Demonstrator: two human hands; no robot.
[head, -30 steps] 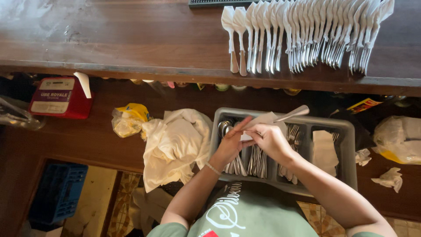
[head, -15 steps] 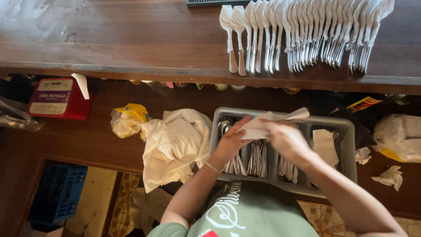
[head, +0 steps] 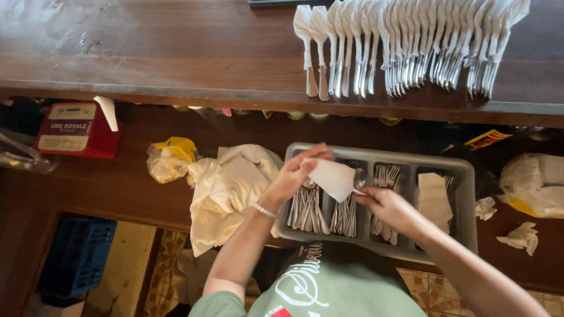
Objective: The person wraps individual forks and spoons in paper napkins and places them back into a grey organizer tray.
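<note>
Right now we have both hands over the grey cutlery tray (head: 464, 176), which sits on the lower shelf in front of us. Our left hand (head: 294, 173) is closed lightly on the near-left corner of a white paper napkin (head: 332, 176), thumb and fingers pinching it above the left compartments of the tray. Our right hand (head: 388, 208) is curled around the other end of the same bundle; a spoon (head: 358, 176) pokes out from under the napkin there, its bowl just showing. How many pieces lie inside the napkin we cannot tell, since the paper hides them.

We judge this to be the wrapping step: cutlery has been picked and the napkin is being folded around it, but the wrap is loose and not yet tight. What the next move calls for, as we read it, is a firm hold on the handles with the right hand while the left turns the paper around them, keeping the bundle over the tray so nothing drops to the floor.

On the wooden surface (head: 147, 53) at the far side, a long row of finished napkin-wrapped sets (head: 411, 41) lies side by side toward the right, handles pointing near. A spare folded napkin (head: 435, 196) rests in the right compartment of the tray. Left of the tray lies a crumpled cream cloth (head: 226, 188), then a yellow plastic bag (head: 170, 158) and a red box (head: 79, 129) further left.
</note>
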